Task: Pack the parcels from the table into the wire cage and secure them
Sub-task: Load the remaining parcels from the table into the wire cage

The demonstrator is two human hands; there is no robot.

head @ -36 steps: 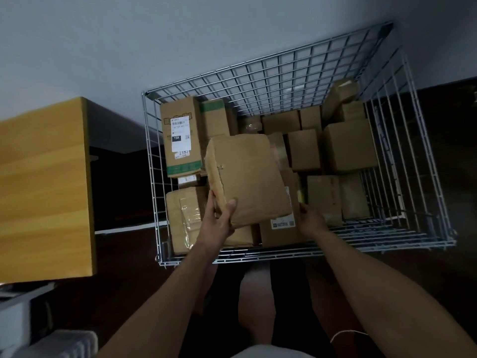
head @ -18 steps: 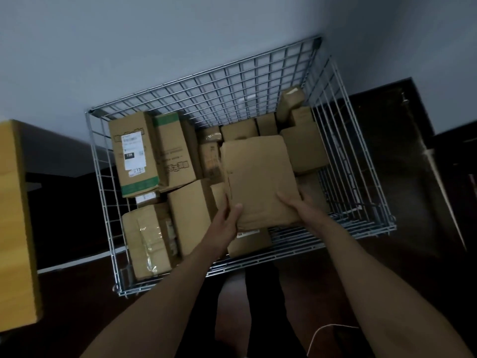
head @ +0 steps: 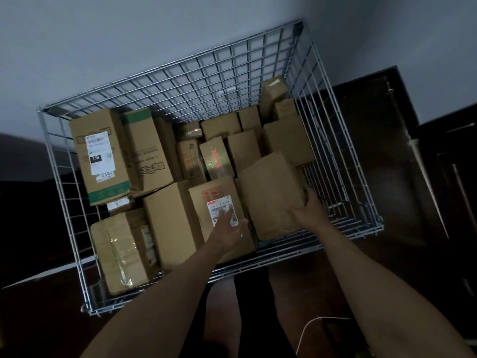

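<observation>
A wire cage [head: 180,81] stands on the dark floor against a pale wall, filled with several brown cardboard parcels. My right hand [head: 308,211] grips the near right edge of a plain brown parcel [head: 271,192], which sits tilted at the cage's near right. My left hand [head: 228,229] hovers with fingers spread over a labelled parcel [head: 219,202] just left of it, holding nothing. A tall box with a white label and green band [head: 100,156] stands at the far left.
A tape-wrapped parcel [head: 121,251] lies in the near left corner. Bare cage bottom shows at the near right [head: 343,213]. My legs are below the cage front, with a white cord [head: 309,329] on the floor. Dark furniture [head: 449,177] stands to the right.
The plain parcel has moved right and down into the cage's near right. My left hand has let go of it and spread open. The view has shifted, and the wooden table is out of sight.
</observation>
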